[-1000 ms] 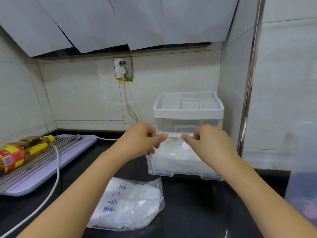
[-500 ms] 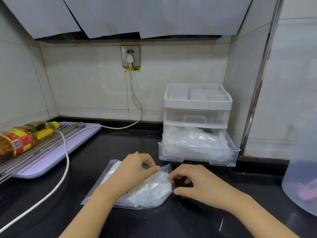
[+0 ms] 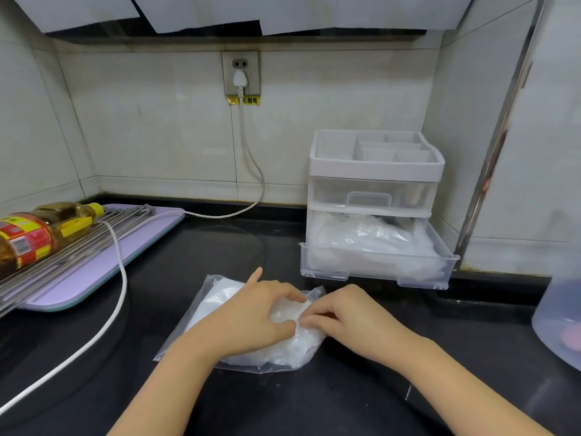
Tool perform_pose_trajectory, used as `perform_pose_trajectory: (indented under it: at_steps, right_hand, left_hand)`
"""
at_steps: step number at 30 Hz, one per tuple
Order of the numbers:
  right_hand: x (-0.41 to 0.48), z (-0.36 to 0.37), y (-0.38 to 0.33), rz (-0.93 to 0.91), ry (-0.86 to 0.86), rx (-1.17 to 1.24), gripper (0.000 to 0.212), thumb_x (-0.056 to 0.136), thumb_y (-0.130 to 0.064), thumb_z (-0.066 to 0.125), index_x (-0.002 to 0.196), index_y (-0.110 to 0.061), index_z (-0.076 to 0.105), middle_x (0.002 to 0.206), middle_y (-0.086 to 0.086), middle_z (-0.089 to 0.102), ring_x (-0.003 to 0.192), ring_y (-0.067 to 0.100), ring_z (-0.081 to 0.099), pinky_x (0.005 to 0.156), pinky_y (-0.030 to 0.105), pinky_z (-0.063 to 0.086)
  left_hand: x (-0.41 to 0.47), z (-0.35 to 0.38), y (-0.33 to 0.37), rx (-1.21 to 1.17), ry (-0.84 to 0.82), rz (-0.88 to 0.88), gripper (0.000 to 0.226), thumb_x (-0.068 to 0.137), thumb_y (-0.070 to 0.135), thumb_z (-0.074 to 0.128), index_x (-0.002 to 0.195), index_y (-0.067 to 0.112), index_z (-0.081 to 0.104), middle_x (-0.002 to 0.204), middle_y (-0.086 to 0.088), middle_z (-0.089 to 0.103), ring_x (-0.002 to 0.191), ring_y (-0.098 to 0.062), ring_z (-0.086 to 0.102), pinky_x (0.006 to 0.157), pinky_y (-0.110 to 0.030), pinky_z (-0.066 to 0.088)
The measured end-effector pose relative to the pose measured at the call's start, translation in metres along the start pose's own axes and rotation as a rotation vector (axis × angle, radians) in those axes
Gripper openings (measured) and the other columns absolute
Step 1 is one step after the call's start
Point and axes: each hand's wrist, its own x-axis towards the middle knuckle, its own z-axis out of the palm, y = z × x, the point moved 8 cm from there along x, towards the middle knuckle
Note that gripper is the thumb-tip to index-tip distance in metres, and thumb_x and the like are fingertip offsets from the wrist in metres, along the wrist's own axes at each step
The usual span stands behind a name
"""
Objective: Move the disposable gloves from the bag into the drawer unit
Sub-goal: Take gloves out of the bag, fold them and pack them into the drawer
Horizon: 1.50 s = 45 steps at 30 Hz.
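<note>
A yellow warning sticker [image 3: 244,100] under the wall socket [image 3: 240,72] carries black Chinese characters, partly crossed by the white cord [image 3: 121,278]. The bottle [image 3: 34,237] lying at the left has a red and yellow label too small to read, and the frame edge cuts it off. On the black worktop [image 3: 314,404] lies the clear bag [image 3: 201,313], holding whitish disposable gloves [image 3: 283,350]. The left hand [image 3: 251,319] and the right hand [image 3: 342,316] pinch its mouth with curled fingers, covering much of it. Just behind it, the drawer unit [image 3: 374,171] has its lower drawer [image 3: 377,272] pulled out, full of crumpled clear plastic.
</note>
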Motion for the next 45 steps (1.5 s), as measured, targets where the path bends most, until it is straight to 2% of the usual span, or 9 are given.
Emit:
perform_pose_trajectory:
  at_steps: [14, 22, 25, 28, 30, 33, 36, 40, 45]
  right_hand:
    - [-0.013, -0.038, 0.001, -0.060, 0.250, -0.050, 0.010, 0.089, -0.031, 0.062, 0.088, -0.029, 0.072, 0.084, -0.016, 0.070, 0.081, 0.001, 0.061, 0.074, 0.015, 0.046]
    - [-0.042, -0.106, 0.005, -0.158, 0.779, 0.545, 0.011, 0.096, -0.020, 0.048, 0.089, -0.015, 0.056, 0.088, -0.004, 0.068, 0.085, 0.013, 0.065, 0.077, 0.023, 0.053]
    - [-0.056, -0.124, 0.010, -0.161, 0.931, 0.630, 0.014, 0.098, -0.016, 0.045, 0.087, -0.018, 0.053, 0.077, -0.006, 0.063, 0.072, 0.009, 0.062, 0.067, 0.017, 0.052]
    - [-0.064, -0.132, 0.012, -0.145, 1.006, 0.550, 0.013, 0.098, -0.020, 0.046, 0.087, -0.021, 0.051, 0.067, -0.008, 0.055, 0.057, 0.007, 0.051, 0.055, 0.014, 0.044]
    - [-0.066, -0.134, 0.009, -0.126, 1.024, 0.457, 0.010, 0.097, -0.024, 0.049, 0.087, -0.026, 0.052, 0.069, -0.013, 0.055, 0.060, 0.004, 0.051, 0.055, 0.011, 0.042]
    - [-0.064, -0.130, 0.004, -0.111, 0.985, 0.426, 0.007, 0.093, -0.030, 0.053, 0.088, -0.027, 0.054, 0.059, -0.007, 0.051, 0.049, 0.006, 0.043, 0.047, 0.013, 0.035]
    - [-0.055, -0.124, 0.001, -0.131, 0.874, 0.541, 0.022, 0.083, -0.044, 0.058, 0.090, -0.023, 0.056, 0.048, -0.004, 0.038, 0.044, 0.008, 0.033, 0.044, 0.020, 0.030]
    - [-0.045, -0.132, 0.000, -0.091, 0.751, 0.417, 0.039, 0.059, -0.049, 0.071, 0.082, -0.020, 0.059, 0.048, -0.009, 0.039, 0.045, 0.004, 0.035, 0.046, 0.010, 0.033]
    - [-0.042, -0.161, 0.010, -0.037, 0.683, 0.200, 0.031, 0.056, -0.045, 0.079, 0.075, -0.022, 0.070, 0.050, -0.009, 0.047, 0.048, 0.003, 0.039, 0.050, 0.009, 0.033]
  left_hand:
    - [0.003, 0.007, -0.005, 0.023, -0.004, 0.012, 0.024, 0.085, 0.017, 0.054, 0.103, 0.020, 0.070, 0.141, 0.011, 0.045, 0.140, 0.000, 0.022, 0.109, -0.014, -0.018]
    - [0.005, 0.009, -0.016, 0.092, 0.026, -0.015, 0.044, 0.071, 0.027, 0.041, 0.101, 0.017, 0.072, 0.131, 0.019, 0.052, 0.137, 0.001, 0.026, 0.101, -0.006, -0.024]
    - [0.003, -0.012, -0.006, -0.053, 0.201, -0.069, 0.036, 0.085, 0.005, 0.047, 0.096, 0.028, 0.071, 0.109, 0.030, 0.058, 0.116, 0.010, 0.045, 0.109, -0.004, 0.007]
    - [-0.006, -0.040, 0.009, -0.264, 0.449, -0.095, 0.031, 0.091, 0.012, 0.054, 0.094, 0.039, 0.067, 0.101, 0.025, 0.065, 0.101, 0.008, 0.057, 0.084, -0.005, 0.040]
    - [-0.007, -0.043, 0.028, -0.425, 0.420, -0.074, 0.023, 0.085, 0.043, 0.060, 0.107, 0.041, 0.065, 0.109, 0.026, 0.065, 0.107, 0.008, 0.057, 0.092, -0.017, 0.045]
    - [-0.002, -0.030, 0.062, -0.451, 0.296, -0.056, 0.072, 0.058, 0.069, 0.065, 0.124, 0.044, 0.052, 0.117, 0.031, 0.058, 0.112, 0.016, 0.049, 0.093, -0.011, 0.040]
    - [0.011, -0.015, 0.094, -0.256, 0.276, -0.020, 0.066, 0.065, 0.058, 0.071, 0.121, 0.055, 0.037, 0.106, 0.042, 0.047, 0.100, 0.029, 0.040, 0.078, 0.002, 0.034]
    - [0.025, -0.025, 0.088, -0.218, 0.440, -0.070, 0.020, 0.082, 0.017, 0.061, 0.078, 0.035, 0.054, 0.067, 0.016, 0.057, 0.068, 0.006, 0.053, 0.059, -0.006, 0.038]
    - [0.042, -0.045, 0.063, -0.463, 0.398, -0.186, 0.014, 0.086, 0.023, 0.063, 0.075, 0.018, 0.071, 0.071, 0.002, 0.071, 0.075, -0.016, 0.067, 0.062, -0.022, 0.048]
